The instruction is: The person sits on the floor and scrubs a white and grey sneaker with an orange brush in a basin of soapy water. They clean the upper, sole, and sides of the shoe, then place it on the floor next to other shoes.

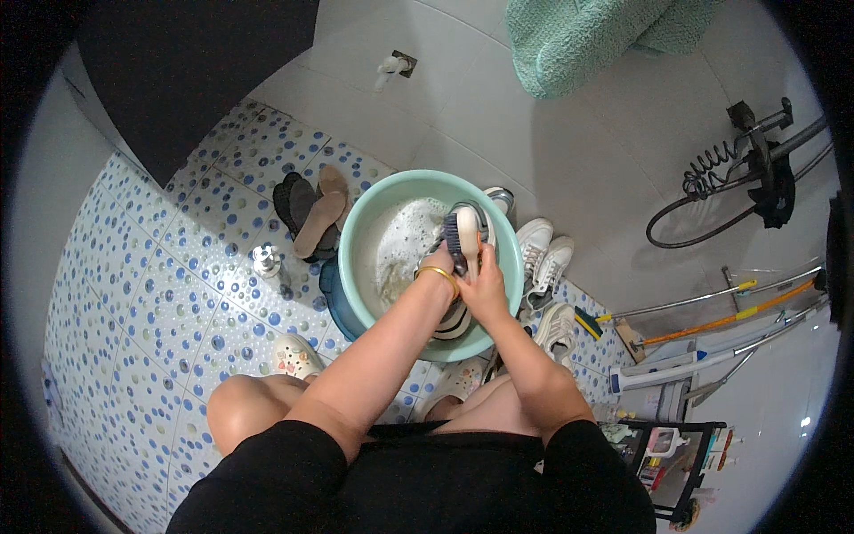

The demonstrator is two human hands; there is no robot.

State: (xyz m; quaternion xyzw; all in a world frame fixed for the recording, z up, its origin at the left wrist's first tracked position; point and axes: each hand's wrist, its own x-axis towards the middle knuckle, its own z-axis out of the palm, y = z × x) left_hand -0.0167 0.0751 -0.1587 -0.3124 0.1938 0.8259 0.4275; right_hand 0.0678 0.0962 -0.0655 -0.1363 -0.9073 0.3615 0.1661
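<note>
A pale green plastic basin (353,287) with foamy, cloudy water (400,240) stands on the floor in front of me. My right hand (486,287) grips a scrubbing brush (469,237) with a pale handle and dark bristles, over the right side of the basin. Close beside it, my left hand (440,259), with a gold-coloured bangle at the wrist, is closed around a dark and white shoe (492,227); the brush and my right hand partly cover it. More of a shoe with a striped sole edge (454,324) shows below my wrists, partly hidden.
Insoles (320,217) lie left of the basin, near a metal floor drain fitting (267,261). A blue basin (333,300) sits partly under the green one. White shoes (550,263) stand along its right side, with brooms (674,300) and a black rack (700,460) farther right.
</note>
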